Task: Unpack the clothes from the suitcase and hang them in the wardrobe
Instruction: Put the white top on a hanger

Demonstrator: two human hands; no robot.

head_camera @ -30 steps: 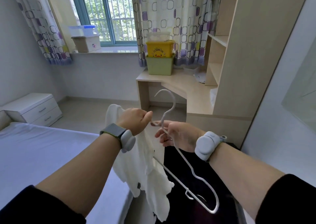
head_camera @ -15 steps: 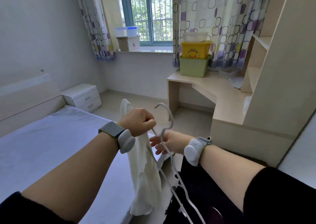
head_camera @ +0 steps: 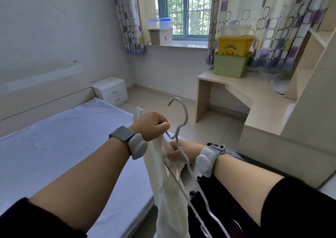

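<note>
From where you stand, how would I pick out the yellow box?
Find the window, then the wooden desk to its right. Three tubs stand stacked there; the yellow box is the middle one, above a green tub, under a clear tub.

The only lettering stands on the front of the yellow bin (head_camera: 234,44), stacked on a green bin (head_camera: 231,66) on the tabletop (head_camera: 254,94). It is a dark arched word, roughly "GOSMOB", though it is too blurred to be sure. The small pink sticker on the beige box (head_camera: 161,36) on the windowsill (head_camera: 187,45) cannot be read.
</note>
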